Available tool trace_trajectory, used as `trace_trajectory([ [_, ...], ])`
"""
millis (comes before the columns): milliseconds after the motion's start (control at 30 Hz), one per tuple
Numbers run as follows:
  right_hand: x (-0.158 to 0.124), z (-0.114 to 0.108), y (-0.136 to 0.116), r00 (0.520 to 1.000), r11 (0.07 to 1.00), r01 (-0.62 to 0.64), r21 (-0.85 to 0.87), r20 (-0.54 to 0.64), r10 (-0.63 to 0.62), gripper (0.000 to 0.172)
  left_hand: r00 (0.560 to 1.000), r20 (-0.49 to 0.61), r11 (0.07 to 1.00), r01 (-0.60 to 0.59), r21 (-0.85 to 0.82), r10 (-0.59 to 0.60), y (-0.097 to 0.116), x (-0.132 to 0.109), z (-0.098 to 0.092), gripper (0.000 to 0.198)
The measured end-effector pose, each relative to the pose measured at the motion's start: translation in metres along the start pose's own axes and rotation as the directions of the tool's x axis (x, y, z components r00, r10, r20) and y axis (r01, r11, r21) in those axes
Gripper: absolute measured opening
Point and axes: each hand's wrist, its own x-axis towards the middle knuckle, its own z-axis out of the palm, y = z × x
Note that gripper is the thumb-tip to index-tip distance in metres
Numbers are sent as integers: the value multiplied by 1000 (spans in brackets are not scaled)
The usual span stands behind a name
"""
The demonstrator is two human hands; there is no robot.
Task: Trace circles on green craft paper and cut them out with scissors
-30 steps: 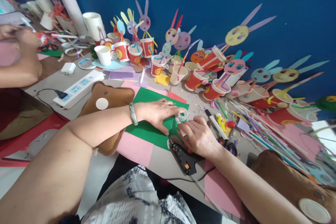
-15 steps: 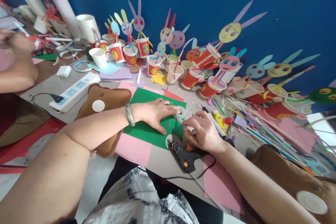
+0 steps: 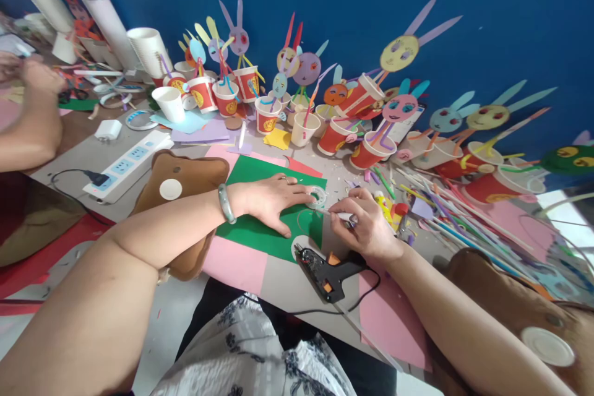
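My left hand point(image 3: 273, 201) lies flat with fingers spread on a sheet of green paper point(image 3: 250, 182). Its fingertips press a clear round plastic disc point(image 3: 317, 197) near the sheet's right edge. A faint circle outline shows on the green paper just below that disc. In my right hand point(image 3: 364, 226) the fingers pinch a white pen-like tool point(image 3: 344, 216), its thin tip pointing left toward the disc; whether it is a pen or a cutter I cannot make out. Below the right hand lies a black hot glue gun point(image 3: 320, 275), its nozzle over a white round piece point(image 3: 301, 247).
Paper cups with rabbit-faced figures point(image 3: 401, 108) line the blue wall. Paper strips and sticks point(image 3: 482, 241) spread at the right. A power strip point(image 3: 127, 164) and a brown cushion point(image 3: 185, 176) are at the left, pink paper point(image 3: 234, 266) in front. Another person's arm point(image 3: 32, 124) reaches in at far left.
My right hand has turned and shifted slightly, so the white pen-like tool lies flatter, its tip still by the disc. My left hand stays on the disc. The whole view has shifted a little.
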Motion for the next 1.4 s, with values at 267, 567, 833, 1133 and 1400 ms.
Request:
trace_trajectory([
  [267, -4, 0, 11, 997, 999, -51, 12, -62, 51, 7, 1000, -8, 1000, -17, 24, 17, 0, 2, 2, 81],
  [567, -6, -3, 18, 978, 980, -197, 22, -60, 198, 6, 1000, -13, 1000, -7, 24, 7, -1, 1, 4, 82],
  [833, -4, -5, 19, 949, 950, -309, 34, -57, 311, 10, 1000, -19, 999, -3, 32, 4, -2, 2, 7, 81],
  [1133, -3, -8, 22, 932, 940, -340, 13, -132, 338, 10, 1000, -24, 1000, -6, 31, 7, -3, 2, 8, 81],
  [1400, 7, -20, 15, 677, 703, -625, 338, -213, 704, 17, 998, -53, 999, -41, 29, 42, -6, 4, 10, 77],
])
